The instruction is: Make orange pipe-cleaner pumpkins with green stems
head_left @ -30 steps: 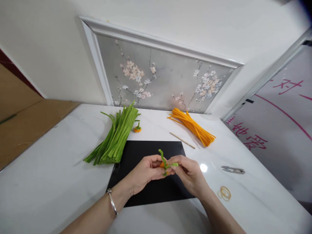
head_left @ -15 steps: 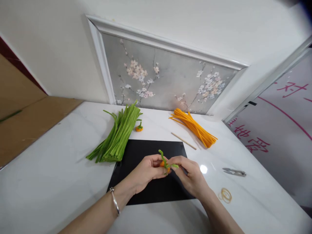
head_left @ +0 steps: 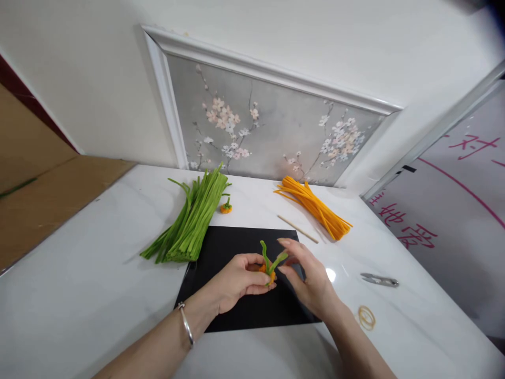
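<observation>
Over the black mat point(head_left: 236, 310), my left hand point(head_left: 248, 276) is closed around a small orange pipe-cleaner piece point(head_left: 272, 278). Two green pipe-cleaner ends point(head_left: 265, 253) stand up from it in a V. My right hand point(head_left: 307, 276) is just to the right, thumb and fingers apart beside the tip of the right green end; it grips nothing that I can see. Most of the orange piece is hidden by the left fingers. A similar small orange piece with a green stem point(head_left: 226, 207) sits on the table behind the mat.
A bundle of green pipe cleaners point(head_left: 193, 221) lies at the left, overlapping the mat's corner. Orange pipe cleaners point(head_left: 315, 208) and a thin wooden stick point(head_left: 298, 228) lie back right. Thread snips point(head_left: 380, 280) and rubber bands point(head_left: 366, 318) are at the right on the white table point(head_left: 98, 263).
My right hand has let go of the green end, and its fingers have spread and lifted. That end now points more upward. The left hand keeps its hold.
</observation>
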Motion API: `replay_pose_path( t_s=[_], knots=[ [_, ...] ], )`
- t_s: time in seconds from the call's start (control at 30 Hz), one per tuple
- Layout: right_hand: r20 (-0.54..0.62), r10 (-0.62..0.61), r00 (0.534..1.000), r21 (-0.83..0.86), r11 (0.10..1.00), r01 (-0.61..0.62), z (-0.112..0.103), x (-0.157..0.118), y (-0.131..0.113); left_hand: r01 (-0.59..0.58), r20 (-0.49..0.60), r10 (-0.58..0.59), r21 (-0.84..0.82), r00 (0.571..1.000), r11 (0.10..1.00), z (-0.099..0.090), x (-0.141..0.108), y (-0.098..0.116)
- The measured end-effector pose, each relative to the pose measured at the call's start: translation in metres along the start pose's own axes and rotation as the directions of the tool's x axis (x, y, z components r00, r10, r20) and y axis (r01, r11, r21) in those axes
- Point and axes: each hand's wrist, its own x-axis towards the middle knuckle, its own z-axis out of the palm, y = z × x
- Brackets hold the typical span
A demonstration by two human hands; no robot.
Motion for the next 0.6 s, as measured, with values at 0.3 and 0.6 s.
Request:
replay_pose_path(
  t_s=[0.3, 0.6],
  knots=[
    [0.112, 0.162, 0.980, 0.259, 0.948, -0.186, -0.0009, 0.0041, -0.0036, 0.033, 0.052, -0.033, -0.003, 0.998, 0.999, -0.0043, -0.0005, 0.0038],
    [0.194, 0.006, 0.981, 0.135, 0.990, -0.033, 0.0026, 0.0051, -0.0048, -0.002, 0.002, 0.002, -0.026, 1.000, 1.000, 0.0010, 0.0015, -0.0015]
  ],
)
